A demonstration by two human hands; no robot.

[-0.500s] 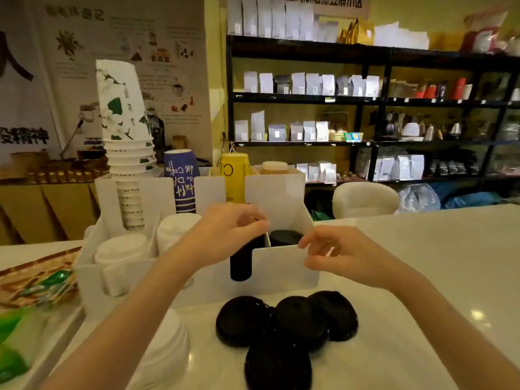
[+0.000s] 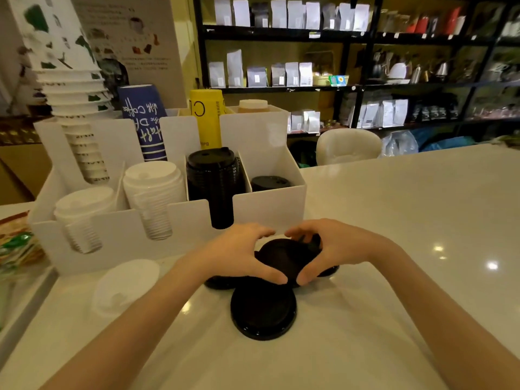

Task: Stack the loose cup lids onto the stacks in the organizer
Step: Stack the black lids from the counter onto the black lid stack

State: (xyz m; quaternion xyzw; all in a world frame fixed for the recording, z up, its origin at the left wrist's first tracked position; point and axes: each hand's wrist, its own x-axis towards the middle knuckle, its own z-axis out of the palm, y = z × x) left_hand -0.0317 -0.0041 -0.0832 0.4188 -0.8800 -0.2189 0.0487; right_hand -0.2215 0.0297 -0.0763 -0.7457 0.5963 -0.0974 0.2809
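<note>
A white organizer (image 2: pixel 270 204) stands on the counter with two white lid stacks (image 2: pixel 153 192) on the left, a tall black lid stack (image 2: pixel 213 178) in the middle and a low black lid stack (image 2: pixel 270 182) on the right. Loose black lids lie in front of it. My left hand (image 2: pixel 239 254) and my right hand (image 2: pixel 329 249) both grip the edges of one black lid (image 2: pixel 284 257) from either side. Another black lid (image 2: pixel 263 311) lies flat nearer to me. Further black lids are partly hidden under my hands.
A loose white lid (image 2: pixel 125 285) lies at the front left of the organizer. Paper cup stacks (image 2: pixel 76 108) stand in its rear slots. A tray with packets (image 2: pixel 17 246) sits at the left edge. The white counter (image 2: pixel 408 220) stretches to the right.
Both hands came down from the organizer's black lid compartments to the loose lids on the counter and closed on one black lid. The view tilted down and closer.
</note>
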